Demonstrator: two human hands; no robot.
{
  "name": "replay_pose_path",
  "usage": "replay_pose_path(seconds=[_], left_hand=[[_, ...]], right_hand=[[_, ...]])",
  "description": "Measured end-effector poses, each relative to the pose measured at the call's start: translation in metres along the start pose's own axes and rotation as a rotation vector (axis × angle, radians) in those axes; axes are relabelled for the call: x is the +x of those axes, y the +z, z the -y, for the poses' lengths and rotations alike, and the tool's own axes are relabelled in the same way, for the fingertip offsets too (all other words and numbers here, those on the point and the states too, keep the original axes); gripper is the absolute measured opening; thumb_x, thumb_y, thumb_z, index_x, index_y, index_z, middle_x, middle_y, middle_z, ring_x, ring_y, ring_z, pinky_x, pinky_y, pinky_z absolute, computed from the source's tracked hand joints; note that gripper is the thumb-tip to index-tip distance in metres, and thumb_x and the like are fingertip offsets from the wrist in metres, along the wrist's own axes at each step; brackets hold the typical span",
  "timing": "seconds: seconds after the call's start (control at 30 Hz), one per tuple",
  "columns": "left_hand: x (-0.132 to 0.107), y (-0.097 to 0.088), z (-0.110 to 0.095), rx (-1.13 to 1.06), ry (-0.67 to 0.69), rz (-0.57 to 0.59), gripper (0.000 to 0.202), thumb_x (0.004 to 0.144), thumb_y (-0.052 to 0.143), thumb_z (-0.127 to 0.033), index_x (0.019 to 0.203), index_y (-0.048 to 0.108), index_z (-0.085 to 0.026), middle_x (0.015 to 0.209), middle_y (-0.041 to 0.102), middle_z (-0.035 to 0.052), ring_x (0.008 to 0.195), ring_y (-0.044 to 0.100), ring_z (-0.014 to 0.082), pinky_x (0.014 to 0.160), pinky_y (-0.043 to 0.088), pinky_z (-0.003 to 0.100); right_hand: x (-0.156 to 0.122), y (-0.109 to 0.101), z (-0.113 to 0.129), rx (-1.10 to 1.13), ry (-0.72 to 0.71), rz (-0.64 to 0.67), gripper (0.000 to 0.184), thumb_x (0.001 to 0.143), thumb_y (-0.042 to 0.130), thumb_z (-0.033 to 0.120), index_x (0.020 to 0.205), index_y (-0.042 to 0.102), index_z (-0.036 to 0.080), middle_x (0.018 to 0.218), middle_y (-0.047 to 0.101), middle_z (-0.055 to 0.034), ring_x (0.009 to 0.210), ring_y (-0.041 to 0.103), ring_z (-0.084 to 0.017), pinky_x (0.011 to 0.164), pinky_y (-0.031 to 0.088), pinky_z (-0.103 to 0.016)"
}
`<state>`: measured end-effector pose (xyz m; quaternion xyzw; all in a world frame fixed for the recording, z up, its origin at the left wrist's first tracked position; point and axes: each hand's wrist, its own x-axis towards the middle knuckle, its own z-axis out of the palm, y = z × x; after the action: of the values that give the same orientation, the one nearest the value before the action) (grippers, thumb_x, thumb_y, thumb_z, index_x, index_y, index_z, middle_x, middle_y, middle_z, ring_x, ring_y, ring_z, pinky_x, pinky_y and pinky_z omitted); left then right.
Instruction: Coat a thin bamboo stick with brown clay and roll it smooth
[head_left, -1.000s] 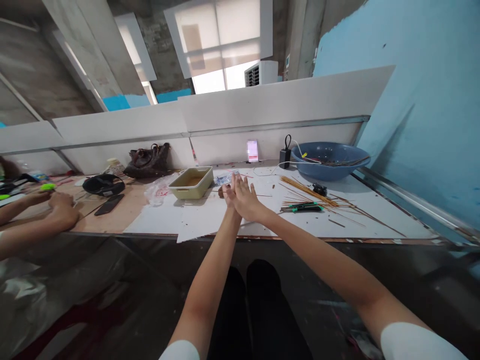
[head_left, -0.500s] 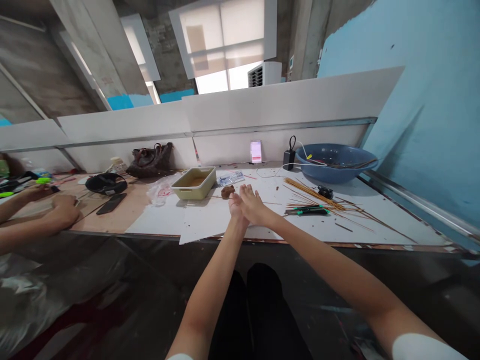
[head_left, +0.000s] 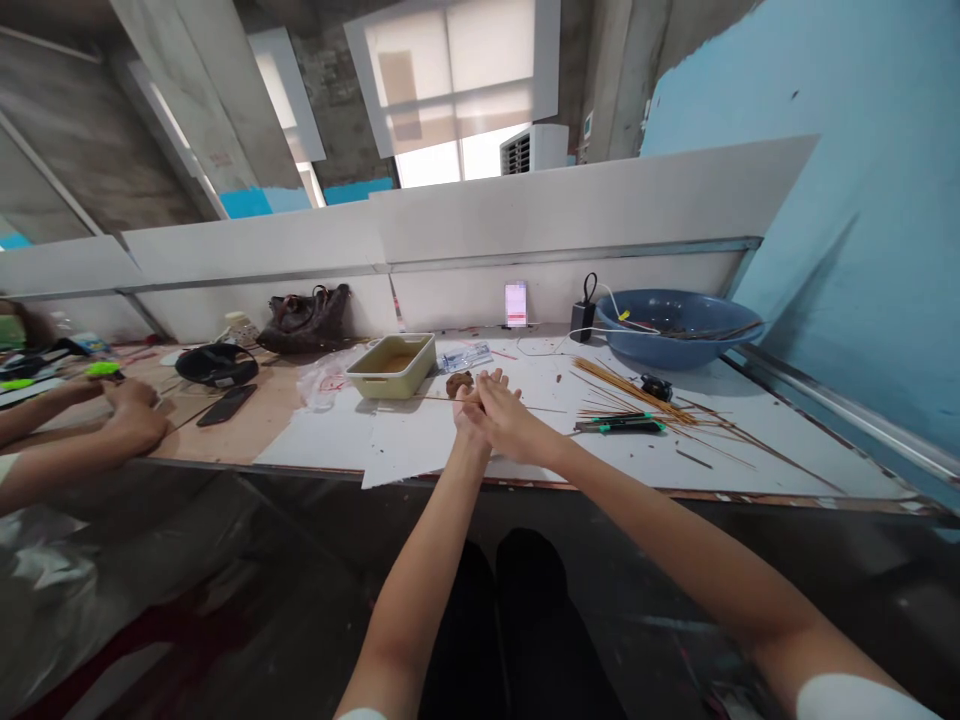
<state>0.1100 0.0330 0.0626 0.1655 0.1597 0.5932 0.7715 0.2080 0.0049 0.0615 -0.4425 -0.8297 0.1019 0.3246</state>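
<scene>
My left hand (head_left: 466,420) lies underneath, palm up, with its fingers mostly covered. Across it rests my right hand (head_left: 514,420), palm down and fingers stretched out. A thin brown stick (head_left: 546,409) pokes out on both sides of the hands and seems to be pressed between the palms; its middle is hidden. Just beyond the fingertips sits a dark brown lump (head_left: 459,384), like clay or dough, on the white board (head_left: 405,440).
Left are a yellowish tub (head_left: 390,385) of brownish contents and a plastic bag (head_left: 322,380). Right lie a bundle of thin sticks (head_left: 622,385), green-and-black cutters (head_left: 622,425) and a blue basin (head_left: 675,345). A phone (head_left: 516,304) stands behind. Another person's hands (head_left: 135,410) are far left.
My right hand has slid slightly over the left, back toward me, and the stick shows more clearly at the left. The view has shifted a little; the lump stays put.
</scene>
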Motion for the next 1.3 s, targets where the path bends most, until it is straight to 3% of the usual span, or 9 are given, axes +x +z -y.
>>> replay_pose_path(seconds=[0.17, 0.27, 0.37, 0.5, 0.63, 0.73, 0.93, 1.1, 1.3], left_hand=[[0.008, -0.010, -0.020, -0.006, 0.041, -0.082, 0.052, 0.107, 0.026, -0.049, 0.131, 0.065, -0.024, 0.161, 0.061, 0.0195, 0.155, 0.054, 0.0372, 0.122, 0.042, 0.074], [0.007, -0.012, -0.020, 0.066, 0.091, 0.019, 0.053, 0.105, 0.025, -0.053, 0.130, 0.063, -0.026, 0.163, 0.059, 0.0188, 0.156, 0.054, 0.0366, 0.117, 0.044, 0.073], [0.006, -0.018, -0.026, 0.140, 0.115, 0.134, 0.052, 0.104, 0.028, -0.055, 0.127, 0.065, -0.026, 0.160, 0.061, 0.0190, 0.154, 0.055, 0.0380, 0.114, 0.046, 0.073], [0.007, -0.032, -0.056, 0.186, 0.255, 0.058, 0.049, 0.102, 0.035, -0.051, 0.119, 0.071, -0.021, 0.144, 0.072, 0.0209, 0.141, 0.066, 0.0369, 0.110, 0.052, 0.060], [0.016, -0.041, -0.083, 0.466, 0.523, -0.055, 0.043, 0.102, 0.046, -0.047, 0.124, 0.074, -0.023, 0.121, 0.080, 0.0125, 0.122, 0.073, 0.0287, 0.107, 0.052, 0.044], [0.029, -0.039, -0.084, 0.755, 0.552, 0.038, 0.043, 0.105, 0.046, -0.051, 0.120, 0.077, -0.024, 0.112, 0.081, 0.0119, 0.112, 0.074, 0.0280, 0.103, 0.053, 0.042], [0.066, -0.032, -0.065, 1.552, 0.819, 0.281, 0.025, 0.096, 0.067, -0.040, 0.115, 0.074, -0.025, 0.107, 0.076, 0.0121, 0.112, 0.067, 0.0337, 0.114, 0.048, 0.051], [0.079, -0.043, -0.049, 1.632, 0.870, 0.338, 0.018, 0.092, 0.066, -0.029, 0.109, 0.071, -0.025, 0.106, 0.073, 0.0129, 0.115, 0.064, 0.0363, 0.117, 0.044, 0.054], [0.077, -0.060, -0.049, 1.706, 0.936, 0.305, 0.021, 0.090, 0.061, -0.019, 0.108, 0.068, -0.026, 0.102, 0.070, 0.0119, 0.112, 0.062, 0.0351, 0.110, 0.048, 0.052]], right_hand=[[-0.028, -0.004, 0.014, 0.138, -0.161, 0.025, 0.068, 0.119, 0.034, 0.046, 0.178, 0.032, 0.014, 0.181, 0.038, -0.0168, 0.170, 0.032, -0.029, 0.139, 0.027, -0.056], [-0.031, -0.020, 0.019, 0.122, -0.195, 0.030, 0.057, 0.115, 0.036, 0.030, 0.170, 0.051, 0.022, 0.173, 0.053, -0.0075, 0.163, 0.045, -0.026, 0.136, 0.036, -0.050], [-0.027, -0.033, 0.016, 0.068, -0.137, 0.034, 0.054, 0.115, 0.039, 0.029, 0.165, 0.059, 0.028, 0.160, 0.067, -0.0034, 0.149, 0.062, -0.026, 0.128, 0.048, -0.047], [-0.020, -0.040, -0.015, -0.173, -0.028, 0.109, 0.055, 0.115, 0.037, 0.023, 0.166, 0.056, 0.023, 0.160, 0.067, -0.0084, 0.146, 0.064, -0.026, 0.126, 0.048, -0.043], [-0.017, -0.030, -0.057, -0.276, 0.062, 0.217, 0.056, 0.108, 0.043, 0.014, 0.162, 0.059, 0.014, 0.156, 0.069, -0.0194, 0.144, 0.065, -0.032, 0.124, 0.048, -0.046], [-0.019, -0.010, -0.076, -0.308, 0.106, 0.304, 0.054, 0.110, 0.042, 0.017, 0.159, 0.060, 0.006, 0.160, 0.063, -0.0255, 0.149, 0.062, -0.034, 0.126, 0.045, -0.045], [-0.016, 0.022, -0.090, -0.356, 0.177, 0.390, 0.073, 0.118, 0.034, 0.052, 0.174, 0.037, 0.005, 0.183, 0.023, -0.0284, 0.173, 0.015, -0.039, 0.137, 0.022, -0.059], [0.014, 0.027, -0.105, -0.382, 0.246, 0.400, 0.086, 0.116, 0.016, 0.063, 0.179, 0.020, 0.004, 0.185, 0.011, -0.0272, 0.174, 0.006, -0.037, 0.139, 0.015, -0.057], [0.060, 0.034, -0.124, -0.385, 0.270, 0.411, 0.084, 0.116, 0.017, 0.060, 0.179, 0.019, 0.005, 0.185, 0.015, -0.0271, 0.174, 0.006, -0.038, 0.138, 0.010, -0.063]])
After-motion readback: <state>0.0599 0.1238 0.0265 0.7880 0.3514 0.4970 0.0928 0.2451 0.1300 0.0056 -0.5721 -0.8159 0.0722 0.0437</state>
